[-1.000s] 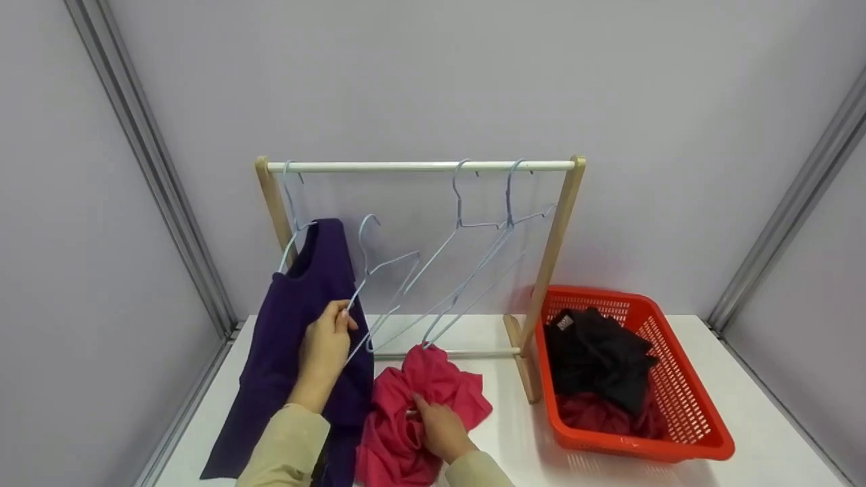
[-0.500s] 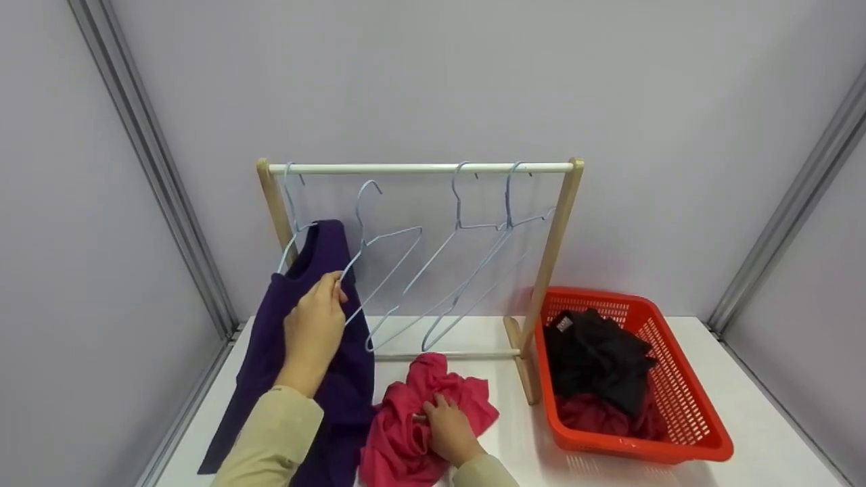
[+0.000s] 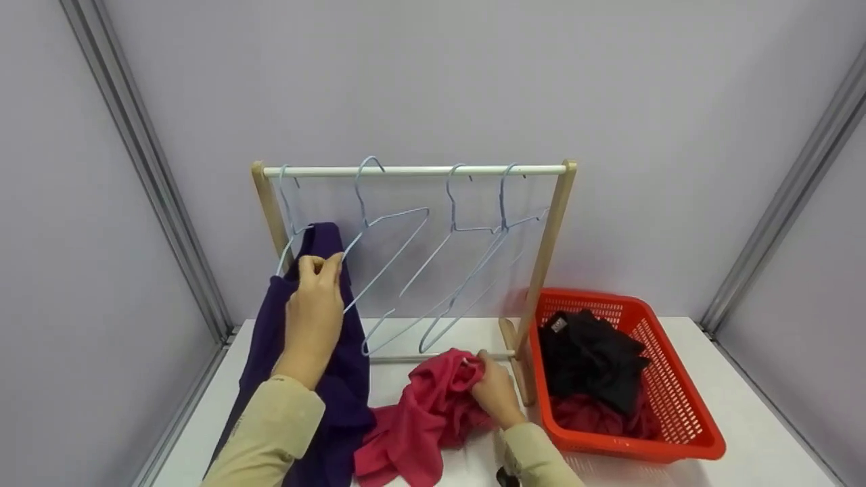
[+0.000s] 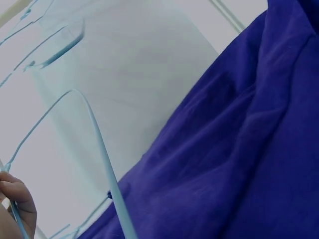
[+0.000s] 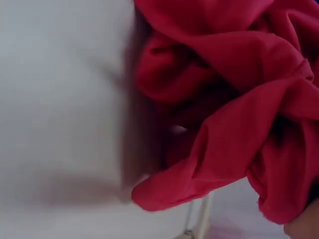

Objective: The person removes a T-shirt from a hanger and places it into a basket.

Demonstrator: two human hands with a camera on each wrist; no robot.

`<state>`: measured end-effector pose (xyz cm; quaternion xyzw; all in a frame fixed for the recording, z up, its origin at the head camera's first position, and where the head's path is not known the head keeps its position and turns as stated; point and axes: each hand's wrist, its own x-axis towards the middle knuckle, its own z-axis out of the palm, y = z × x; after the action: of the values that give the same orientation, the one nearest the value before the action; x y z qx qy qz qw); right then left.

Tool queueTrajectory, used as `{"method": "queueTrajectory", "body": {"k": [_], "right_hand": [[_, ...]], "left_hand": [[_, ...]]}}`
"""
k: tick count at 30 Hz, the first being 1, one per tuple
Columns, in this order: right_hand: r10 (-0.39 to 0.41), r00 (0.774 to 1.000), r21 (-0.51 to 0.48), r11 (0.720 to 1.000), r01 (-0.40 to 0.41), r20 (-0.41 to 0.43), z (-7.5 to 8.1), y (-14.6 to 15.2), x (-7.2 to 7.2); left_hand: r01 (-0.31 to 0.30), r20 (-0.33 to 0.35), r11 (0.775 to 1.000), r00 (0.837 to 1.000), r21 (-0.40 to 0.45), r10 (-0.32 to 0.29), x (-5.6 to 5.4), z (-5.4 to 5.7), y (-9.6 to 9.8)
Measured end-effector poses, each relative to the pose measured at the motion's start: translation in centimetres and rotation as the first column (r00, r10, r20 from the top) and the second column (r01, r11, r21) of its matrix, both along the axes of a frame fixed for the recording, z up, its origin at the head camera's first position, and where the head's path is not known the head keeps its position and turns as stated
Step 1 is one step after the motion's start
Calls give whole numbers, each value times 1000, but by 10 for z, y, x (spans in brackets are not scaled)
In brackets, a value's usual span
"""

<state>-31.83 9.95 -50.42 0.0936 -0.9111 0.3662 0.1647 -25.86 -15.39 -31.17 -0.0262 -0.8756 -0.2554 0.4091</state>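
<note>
My left hand (image 3: 314, 314) pinches one arm of a light blue wire hanger (image 3: 387, 270). The hanger's hook is level with the rail, and I cannot tell whether it rests over it. Behind this hand a purple garment (image 3: 260, 379) hangs from another hanger at the rack's left end; in the left wrist view the purple cloth (image 4: 234, 149) fills the right side. Over the table, my right hand (image 3: 497, 392) grips a crumpled pinkish-red garment (image 3: 419, 419) by its upper right part. Folds of the red cloth (image 5: 239, 99) fill much of the right wrist view.
The small clothes rack (image 3: 419, 171) has a white rail and wooden legs. Two bare blue hangers (image 3: 452, 203) hang on its right half. A red plastic basket (image 3: 683, 379) to the right holds a black garment (image 3: 595, 362) and a dark red one (image 3: 592, 414).
The left hand has lifted the hanger until its hook reaches the rail. The right hand has moved right and up, drawing part of the red garment with it.
</note>
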Motion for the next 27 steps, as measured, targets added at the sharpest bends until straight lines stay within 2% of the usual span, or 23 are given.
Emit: {"method": "queueTrajectory", "body": {"k": [4, 6, 14, 17, 19, 22, 25, 27], "right_hand": [[-72, 995, -114, 991, 64, -72, 26, 18, -5], [-93, 993, -163, 983, 79, -77, 38, 28, -6], [-87, 995, -294, 953, 69, -49, 88, 72, -8], [-124, 992, -349, 931, 108, -25, 107, 90, -6], [-178, 984, -375, 914, 155, -25, 121, 102, -6], [-278, 958, -436, 873, 219, -75, 140, 119, -6], [-402, 903, -494, 822, 284, -151, 157, 136, -7], [-473, 864, -543, 777, 318, -171, 167, 148, -7]], "left_hand": [[5, -22, 1000, 1000, 22, -5, -1, 3, 7], [10, -15, 999, 1000, 38, -10, -2, 5, 10], [10, 54, 994, 998, 113, -16, -8, 15, 18], [21, 69, 994, 997, 108, -29, -9, 17, 20], [23, 69, 996, 997, 81, -29, -10, 16, 21], [12, 72, 1000, 997, 29, -14, -10, 14, 20], [-3, 100, 1000, 995, -4, 3, -9, 10, 19], [-4, 129, 1000, 992, -5, 4, -9, 8, 18]]}}
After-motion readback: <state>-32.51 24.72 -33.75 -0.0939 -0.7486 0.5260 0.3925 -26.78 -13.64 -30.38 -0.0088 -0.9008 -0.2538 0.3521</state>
